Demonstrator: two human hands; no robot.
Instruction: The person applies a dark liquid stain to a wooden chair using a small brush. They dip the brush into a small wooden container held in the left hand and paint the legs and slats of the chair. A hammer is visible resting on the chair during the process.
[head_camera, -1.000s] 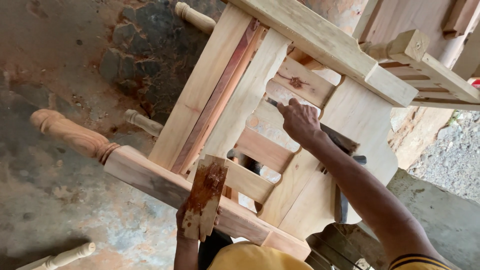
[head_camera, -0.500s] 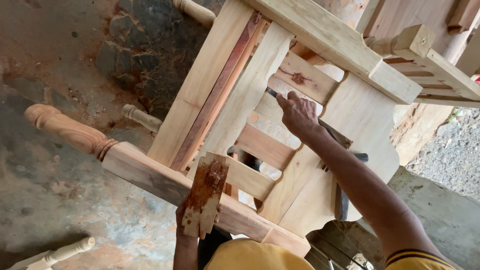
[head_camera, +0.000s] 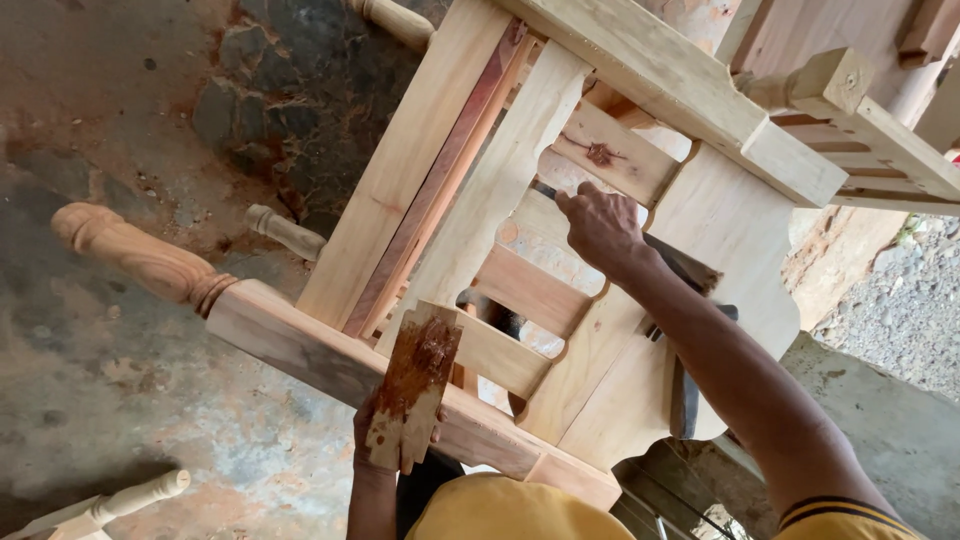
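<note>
Brown-stained flat wood piece (head_camera: 412, 392), gripped in left hand (head_camera: 385, 445), fingers wrapped round its lower end, face up and ready, likely for its sticky paste. Pale wooden chair frame (head_camera: 560, 200), tipped over for reaching inside. Right hand (head_camera: 600, 225), fingers pinched shut on one thin tool (head_camera: 545, 190), tip against a slat. Two hands, one frame.

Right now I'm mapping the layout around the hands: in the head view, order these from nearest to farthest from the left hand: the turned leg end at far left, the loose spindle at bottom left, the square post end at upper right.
From the left hand, holding a stained wood block:
1. Loose spindle, lower left on the floor.
2. Turned leg end, up and left.
3. Square post end, far upper right.
</note>
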